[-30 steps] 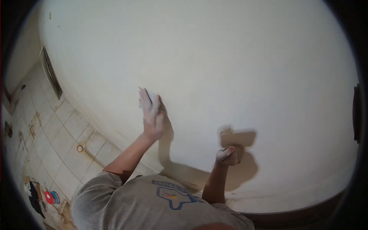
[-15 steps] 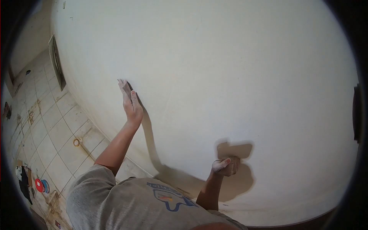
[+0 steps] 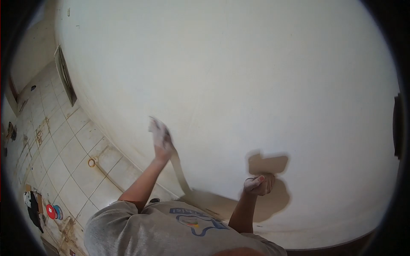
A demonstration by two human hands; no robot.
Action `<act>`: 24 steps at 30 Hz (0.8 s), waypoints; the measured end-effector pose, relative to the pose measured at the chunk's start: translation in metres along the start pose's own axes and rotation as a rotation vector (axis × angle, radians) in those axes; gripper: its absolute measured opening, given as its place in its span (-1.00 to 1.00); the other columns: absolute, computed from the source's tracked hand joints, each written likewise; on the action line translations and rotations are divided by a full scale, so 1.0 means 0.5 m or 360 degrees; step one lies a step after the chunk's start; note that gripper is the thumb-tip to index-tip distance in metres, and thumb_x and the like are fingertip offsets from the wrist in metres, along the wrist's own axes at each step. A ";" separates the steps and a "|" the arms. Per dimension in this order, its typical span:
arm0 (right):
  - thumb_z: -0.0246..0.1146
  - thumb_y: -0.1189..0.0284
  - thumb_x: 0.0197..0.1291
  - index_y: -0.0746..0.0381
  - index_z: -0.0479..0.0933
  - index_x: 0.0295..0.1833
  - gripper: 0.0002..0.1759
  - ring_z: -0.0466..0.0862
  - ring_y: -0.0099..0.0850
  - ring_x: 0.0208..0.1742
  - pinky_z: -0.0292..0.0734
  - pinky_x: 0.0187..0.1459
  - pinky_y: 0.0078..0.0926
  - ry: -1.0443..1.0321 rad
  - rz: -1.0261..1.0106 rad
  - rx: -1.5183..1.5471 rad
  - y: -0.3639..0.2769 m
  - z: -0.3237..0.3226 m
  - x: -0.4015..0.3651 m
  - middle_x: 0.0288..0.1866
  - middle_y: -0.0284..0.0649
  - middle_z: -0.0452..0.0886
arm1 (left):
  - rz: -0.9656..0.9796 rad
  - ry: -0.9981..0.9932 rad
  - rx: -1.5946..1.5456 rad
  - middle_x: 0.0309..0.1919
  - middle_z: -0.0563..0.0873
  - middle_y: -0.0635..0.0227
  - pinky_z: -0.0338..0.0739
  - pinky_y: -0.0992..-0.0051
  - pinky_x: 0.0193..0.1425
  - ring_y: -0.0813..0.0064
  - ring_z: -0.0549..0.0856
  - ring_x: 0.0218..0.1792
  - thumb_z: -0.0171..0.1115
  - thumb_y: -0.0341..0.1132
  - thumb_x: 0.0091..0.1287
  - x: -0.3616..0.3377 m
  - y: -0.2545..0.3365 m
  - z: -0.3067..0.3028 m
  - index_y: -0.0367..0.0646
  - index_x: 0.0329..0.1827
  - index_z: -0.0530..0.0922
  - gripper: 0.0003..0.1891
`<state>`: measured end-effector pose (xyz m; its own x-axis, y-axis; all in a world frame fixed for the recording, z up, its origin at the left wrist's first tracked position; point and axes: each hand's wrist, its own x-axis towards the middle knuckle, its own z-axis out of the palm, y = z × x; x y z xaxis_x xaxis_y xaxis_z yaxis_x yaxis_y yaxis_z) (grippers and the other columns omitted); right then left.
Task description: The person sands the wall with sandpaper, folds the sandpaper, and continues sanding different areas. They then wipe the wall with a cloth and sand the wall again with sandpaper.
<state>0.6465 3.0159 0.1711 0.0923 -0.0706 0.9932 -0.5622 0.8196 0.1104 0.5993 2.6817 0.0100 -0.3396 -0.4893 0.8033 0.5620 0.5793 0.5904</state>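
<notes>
My left hand (image 3: 162,135), coated in white dust and blurred by motion, is at the pale wall (image 3: 239,89), left of the middle. Its fingers point up along the surface. A thin grey piece that looks like sandpaper (image 3: 159,124) shows at the fingers, partly hidden. Lower right, my right hand (image 3: 259,185) is closed in a fist in front of the wall, thumb on the near side and dusty too. Whatever it may hold is hidden by the curled fingers. A dark shadow with a squarish top falls on the wall behind the fist.
Stained floor tiles (image 3: 70,155) run along the wall's foot on the left. On them lie a red and blue round item (image 3: 53,212), dark clutter (image 3: 34,209) and a ring-shaped fitting (image 3: 91,162). A flat panel (image 3: 65,77) leans at the wall's far end.
My left hand has moved down and to the right along the wall. My right fist keeps its shape, sitting slightly further right in view as the camera shifts a little.
</notes>
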 end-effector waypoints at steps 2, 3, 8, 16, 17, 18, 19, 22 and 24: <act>-0.03 0.43 0.40 0.36 0.46 -0.53 -0.58 0.63 -0.07 -0.53 0.48 -0.48 -0.18 -0.0065 0.0019 -0.0021 0.011 -0.008 -0.017 -0.49 0.01 0.65 | -0.0436 0.0342 -0.0190 0.66 0.11 -0.07 0.00 0.18 0.68 0.00 0.11 0.66 -0.15 -0.55 0.58 0.091 0.000 -0.009 -0.38 0.66 0.00 -0.40; -0.03 0.43 0.40 0.37 0.48 -0.51 -0.59 0.65 -0.06 -0.52 0.48 -0.48 -0.19 -0.0102 0.0028 -0.0030 0.016 -0.013 -0.027 -0.47 0.04 0.67 | -0.0557 0.0314 -0.0023 0.67 0.10 -0.02 0.00 0.26 0.69 0.10 0.12 0.66 -0.23 -0.56 0.62 0.139 0.012 -0.033 -0.41 0.67 -0.12 -0.40; -0.04 0.43 0.41 0.40 0.53 -0.47 -0.58 0.68 -0.05 -0.50 0.52 -0.46 -0.19 -0.0118 0.0062 -0.0019 0.014 -0.018 -0.039 -0.41 0.07 0.71 | -0.0288 0.0181 -0.0189 0.67 0.10 -0.06 0.02 0.26 0.67 0.09 0.06 0.69 -0.15 -0.59 0.53 0.268 0.118 -0.005 -0.39 0.61 0.20 -0.44; -0.05 0.43 0.44 0.37 0.45 -0.51 -0.57 0.66 -0.06 -0.51 0.54 -0.44 -0.18 -0.0117 0.0018 -0.0002 0.012 -0.009 -0.022 -0.47 0.01 0.66 | 0.0474 -0.0509 0.0135 0.60 0.10 -0.36 -0.08 -0.23 0.64 -0.45 0.08 0.59 0.12 -0.53 0.16 0.031 0.127 0.049 -0.10 0.46 0.53 -0.32; -0.04 0.44 0.44 0.37 0.45 -0.50 -0.58 0.65 -0.06 -0.52 0.54 -0.44 -0.18 -0.0127 0.0010 -0.0010 0.014 -0.009 -0.023 -0.48 0.01 0.65 | 0.0438 -0.0512 0.0170 0.60 0.11 -0.36 -0.06 -0.21 0.64 -0.45 0.09 0.59 0.13 -0.51 0.18 -0.011 0.090 0.043 -0.13 0.45 0.53 -0.34; -0.04 0.44 0.44 0.37 0.45 -0.50 -0.59 0.64 -0.05 -0.52 0.53 -0.44 -0.17 -0.0139 0.0003 -0.0020 0.014 -0.010 -0.025 -0.48 0.01 0.64 | 0.0400 -0.0518 0.0205 0.59 0.12 -0.36 -0.05 -0.20 0.64 -0.44 0.10 0.59 0.15 -0.50 0.19 -0.049 0.051 0.030 -0.16 0.45 0.53 -0.36; -0.03 0.44 0.44 0.37 0.44 -0.50 -0.59 0.63 -0.04 -0.52 0.53 -0.43 -0.16 -0.0113 0.0008 0.0004 0.012 -0.010 -0.021 -0.48 0.01 0.64 | 0.0367 -0.0520 0.0238 0.59 0.14 -0.36 -0.04 -0.19 0.64 -0.44 0.10 0.59 0.16 -0.48 0.21 -0.059 0.029 0.013 -0.19 0.44 0.53 -0.38; -0.01 0.43 0.43 0.36 0.43 -0.50 -0.60 0.62 -0.02 -0.52 0.53 -0.41 -0.13 -0.0067 -0.0009 0.0037 0.013 -0.003 -0.016 -0.49 0.01 0.62 | 0.0110 -0.0191 0.0326 0.57 0.19 -0.35 0.00 -0.03 0.67 -0.35 0.15 0.60 0.12 -0.52 0.35 -0.010 -0.007 -0.020 -0.29 0.48 0.45 -0.43; 0.01 0.42 0.43 0.35 0.43 -0.50 -0.61 0.62 0.00 -0.51 0.53 -0.40 -0.11 -0.0081 -0.0025 0.0005 0.011 -0.005 -0.012 -0.49 0.02 0.62 | -0.0134 0.0216 0.0018 0.59 0.18 -0.29 0.00 0.12 0.68 -0.22 0.13 0.63 -0.05 -0.62 0.45 0.090 0.014 -0.009 -0.37 0.53 0.35 -0.45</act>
<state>0.6451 3.0222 0.1658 0.0592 -0.1122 0.9919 -0.5638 0.8162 0.1260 0.5915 2.6610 0.0500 -0.2795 -0.6197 0.7334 0.5273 0.5393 0.6566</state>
